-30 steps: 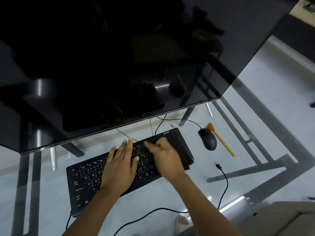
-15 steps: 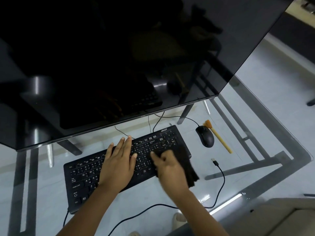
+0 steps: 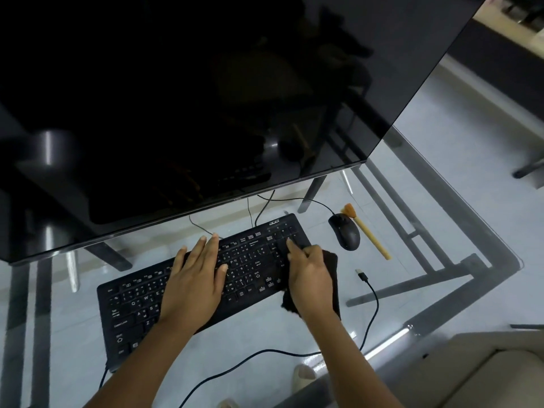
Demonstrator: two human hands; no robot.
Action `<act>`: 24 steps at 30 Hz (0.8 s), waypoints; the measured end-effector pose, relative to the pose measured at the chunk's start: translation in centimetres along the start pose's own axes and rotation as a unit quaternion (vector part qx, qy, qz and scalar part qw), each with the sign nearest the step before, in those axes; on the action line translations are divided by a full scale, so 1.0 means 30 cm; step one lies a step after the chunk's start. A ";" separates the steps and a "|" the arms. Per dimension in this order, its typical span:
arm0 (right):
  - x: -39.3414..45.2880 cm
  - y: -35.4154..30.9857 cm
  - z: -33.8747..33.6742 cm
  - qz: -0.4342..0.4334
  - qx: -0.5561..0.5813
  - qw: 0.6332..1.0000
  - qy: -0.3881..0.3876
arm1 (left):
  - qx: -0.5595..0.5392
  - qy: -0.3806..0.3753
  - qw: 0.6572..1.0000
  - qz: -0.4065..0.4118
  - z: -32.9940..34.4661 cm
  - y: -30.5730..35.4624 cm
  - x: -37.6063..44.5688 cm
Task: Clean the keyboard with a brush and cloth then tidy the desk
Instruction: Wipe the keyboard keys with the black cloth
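A black keyboard (image 3: 132,304) lies slanted on the glass desk (image 3: 459,260). My left hand (image 3: 195,278) rests flat on its middle keys with straight fingers. At the keyboard's right end my right hand (image 3: 309,275) presses a black cloth (image 3: 331,266) onto the keys, the index finger stretched toward the top right keys. The cloth hangs over the keyboard's right edge and is mostly hidden under the hand. A brush (image 3: 368,234) with a wooden handle and orange bristles lies to the right of the mouse.
A big dark monitor (image 3: 191,98) overhangs the back of the desk. A black mouse (image 3: 345,235) sits right of the keyboard. A loose cable with a USB plug (image 3: 361,274) curls along the near right. A chair (image 3: 485,375) stands at the lower right.
My right hand with the cloth slid down toward the keyboard's near right edge, then back up onto its right-end keys. My left hand stayed flat on the keys.
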State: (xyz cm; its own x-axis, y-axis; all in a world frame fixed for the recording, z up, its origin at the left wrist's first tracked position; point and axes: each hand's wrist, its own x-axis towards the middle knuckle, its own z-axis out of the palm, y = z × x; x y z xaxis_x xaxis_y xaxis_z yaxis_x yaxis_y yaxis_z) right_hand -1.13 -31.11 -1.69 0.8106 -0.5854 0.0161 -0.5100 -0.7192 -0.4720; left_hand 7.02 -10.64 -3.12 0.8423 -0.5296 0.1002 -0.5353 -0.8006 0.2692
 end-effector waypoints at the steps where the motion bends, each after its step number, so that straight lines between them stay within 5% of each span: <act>1: 0.019 -0.010 0.001 0.015 -0.002 1.000 0.020 | 0.006 0.001 1.000 0.000 0.000 0.000 -0.001; 3: 0.012 -0.089 0.037 0.014 0.032 0.999 0.007 | 0.009 0.001 1.000 -0.001 0.000 0.007 -0.002; 7: 0.008 -0.136 0.073 -0.157 -0.005 0.987 -0.040 | 0.003 -0.001 1.000 0.007 -0.001 0.021 0.002; 8: 0.051 -0.106 0.066 -0.154 -0.031 0.987 -0.016 | 0.002 -0.001 1.000 0.010 -0.001 0.019 0.004; 12: 0.176 -0.062 0.029 0.081 -0.011 0.994 0.077 | 0.014 -0.003 1.000 0.006 -0.002 0.011 -0.002; 17: 0.111 -0.108 0.085 -0.138 -0.046 0.989 0.029 | 0.013 -0.008 1.000 0.005 -0.002 0.005 -0.001; 21: 0.204 -0.066 0.051 0.060 -0.002 0.995 0.074 | 0.011 -0.008 1.000 0.002 0.005 0.002 -0.003; 22: 0.187 -0.108 0.057 0.066 0.001 0.995 0.069 | 0.014 -0.009 1.000 0.001 0.005 0.002 -0.004; 24: 0.109 -0.197 0.094 -0.071 -0.015 0.997 0.025 | 0.015 -0.010 1.000 0.002 0.006 0.000 -0.003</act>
State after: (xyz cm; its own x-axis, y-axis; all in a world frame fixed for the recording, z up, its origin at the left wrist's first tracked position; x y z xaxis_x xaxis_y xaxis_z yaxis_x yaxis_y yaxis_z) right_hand 5.35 -27.71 -1.33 0.8602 -0.4943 0.1255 -0.4003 -0.8069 -0.4344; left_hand 6.93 -10.65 -3.29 0.8389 -0.5380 0.0821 -0.5406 -0.8061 0.2409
